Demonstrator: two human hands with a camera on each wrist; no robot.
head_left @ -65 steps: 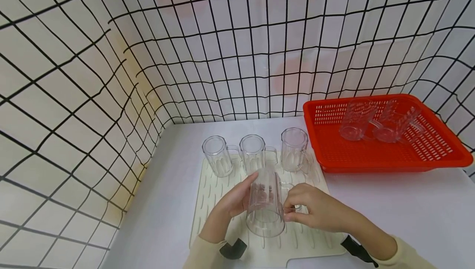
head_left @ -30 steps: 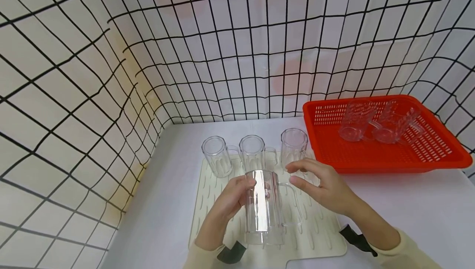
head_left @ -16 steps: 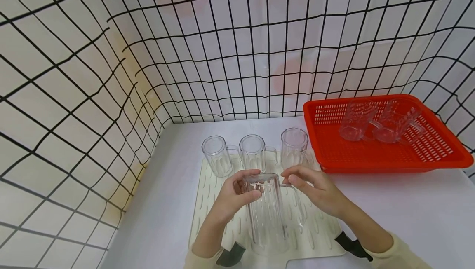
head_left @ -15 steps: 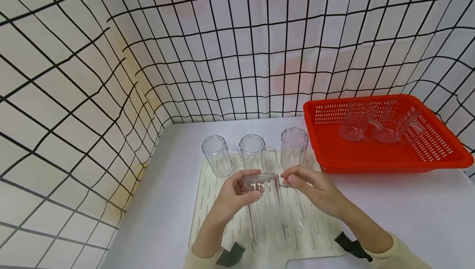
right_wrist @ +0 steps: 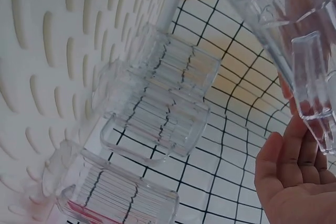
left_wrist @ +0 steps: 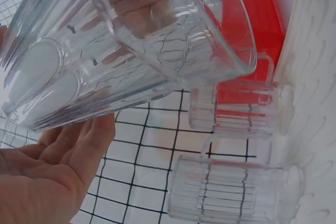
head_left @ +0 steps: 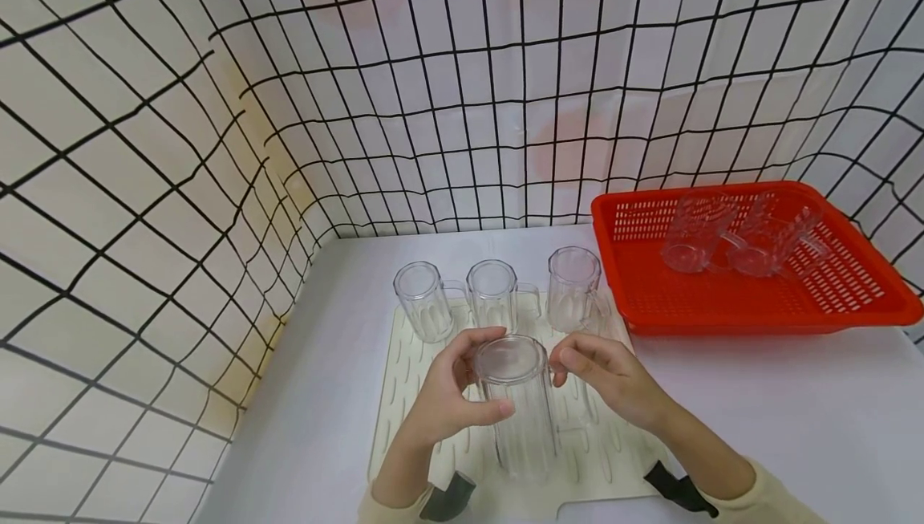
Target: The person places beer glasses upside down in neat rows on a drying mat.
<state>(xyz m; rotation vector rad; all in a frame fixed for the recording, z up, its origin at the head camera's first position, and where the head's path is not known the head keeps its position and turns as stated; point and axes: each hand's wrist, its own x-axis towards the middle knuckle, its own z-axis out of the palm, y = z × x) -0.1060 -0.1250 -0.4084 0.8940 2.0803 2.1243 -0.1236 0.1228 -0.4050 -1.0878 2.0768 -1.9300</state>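
Note:
My left hand grips a clear glass mug over the pale drying mat. The mug is upside down, its round base on top; in the left wrist view the wide mouth of the mug points toward the mat. Fingers and thumb lie on either side near its base. With curled fingers, my right hand holds the mug's right side by the top of the handle, partly covering it. In the right wrist view the handle of the mug is in front of the fingers.
Three clear mugs stand along the mat's back edge: a left mug, a middle mug and a right mug. A red plastic basket at the back right holds several clear mugs. Black grid netting encloses the white table.
The right hand released the lower handle, lifted away, then came to the mug's upper right side. The left hand spread its grip around the base, and the mug tilted toward vertical.

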